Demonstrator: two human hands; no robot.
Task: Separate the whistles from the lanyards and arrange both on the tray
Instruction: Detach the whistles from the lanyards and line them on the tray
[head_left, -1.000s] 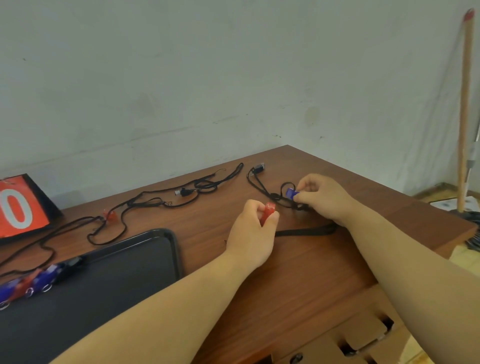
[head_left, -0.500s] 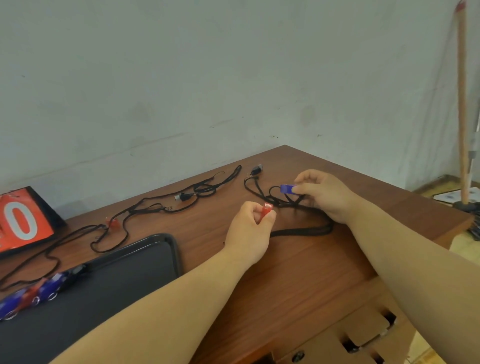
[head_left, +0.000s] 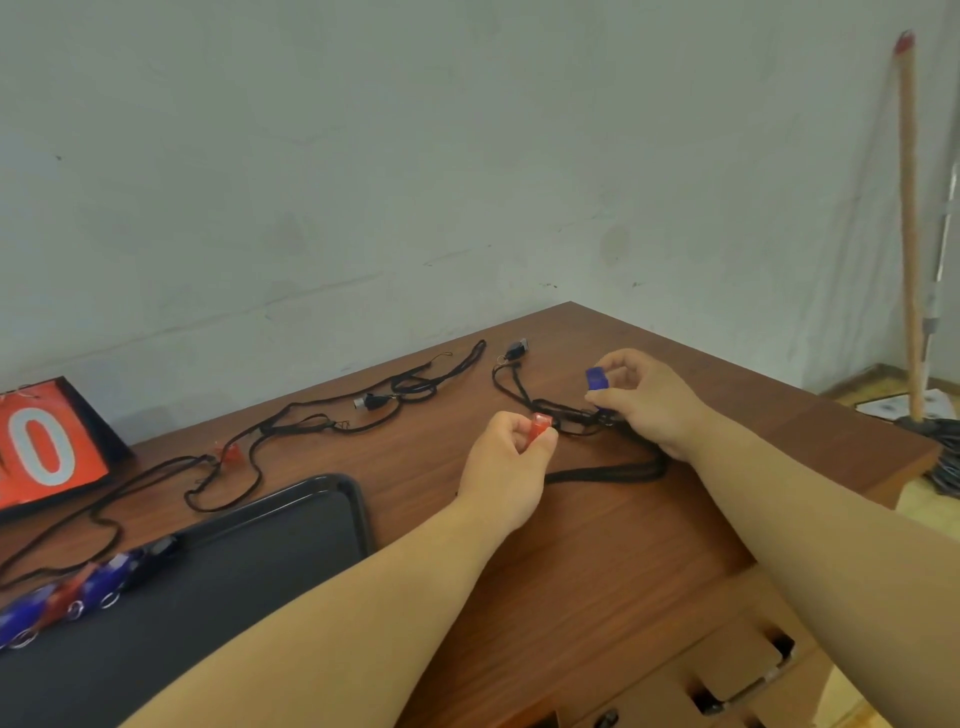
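Note:
My left hand (head_left: 506, 462) pinches a red whistle (head_left: 538, 429) just above the wooden table (head_left: 597, 551). My right hand (head_left: 641, 397) pinches a blue whistle (head_left: 597, 379), lifted a little over a tangle of black lanyard (head_left: 561, 413) whose thick strap (head_left: 608, 474) lies below my wrist. A black whistle (head_left: 517, 349) lies at the far end of that cord. More black lanyards (head_left: 332, 421) trail leftward, with another black whistle (head_left: 370, 401) and a red whistle (head_left: 228, 453) on them. The black tray (head_left: 358, 499) at lower left holds several blue and red whistles (head_left: 78, 587).
A red card with a white zero (head_left: 44, 447) leans at the far left against the grey wall. A wooden stick (head_left: 910, 223) stands at the right beyond the table corner. The table's right edge and a cardboard piece (head_left: 727, 670) lie near my right forearm.
My right hand has raised the blue whistle up and a little right, away from the lanyard tangle. My left hand keeps the red whistle in nearly the same spot.

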